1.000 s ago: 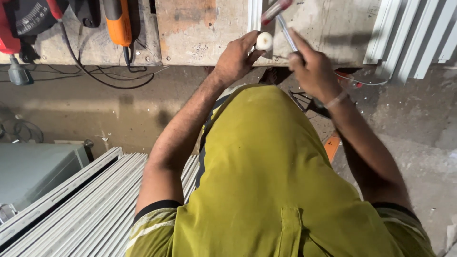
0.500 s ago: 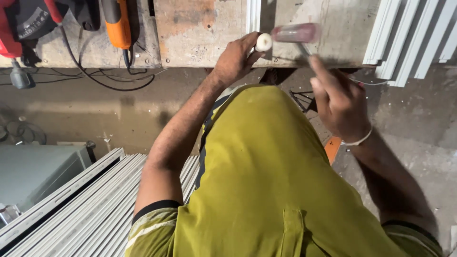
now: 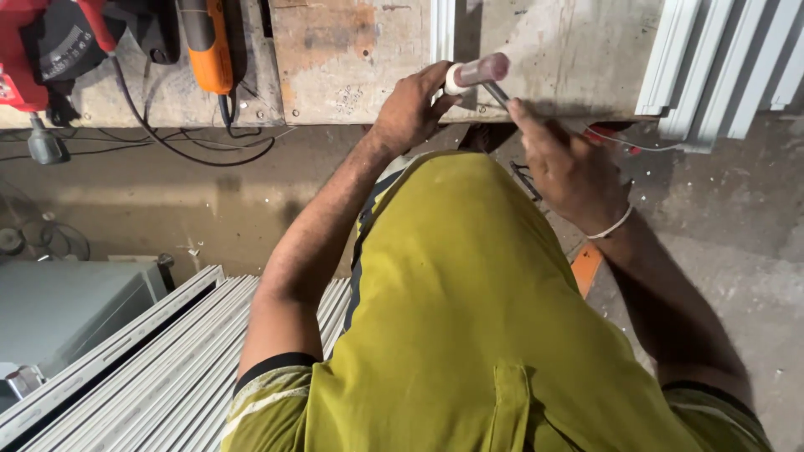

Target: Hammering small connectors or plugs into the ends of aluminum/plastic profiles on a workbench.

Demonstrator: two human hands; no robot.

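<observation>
A red tool [image 3: 33,50] and an orange tool [image 3: 205,46] are seen on the table [image 3: 352,67]. A white piece [image 3: 455,78] is pinched in the left hand [image 3: 410,109] at the table's edge. A hammer [image 3: 486,71] is clamped in the right hand's [image 3: 569,172] fingers, resting against the piece; striking seems underway, calling for steady aim.

Orange drill [image 3: 205,46], white profiles [image 3: 142,368].

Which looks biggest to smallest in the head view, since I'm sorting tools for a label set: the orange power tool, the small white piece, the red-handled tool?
1. Orange power tool, cut off by the frame's top.
2. Red-handled tool in the right hand.
3. Small white piece, pinched by the left hand.
All lie about equally far, so the ranking seems safe.
</observation>
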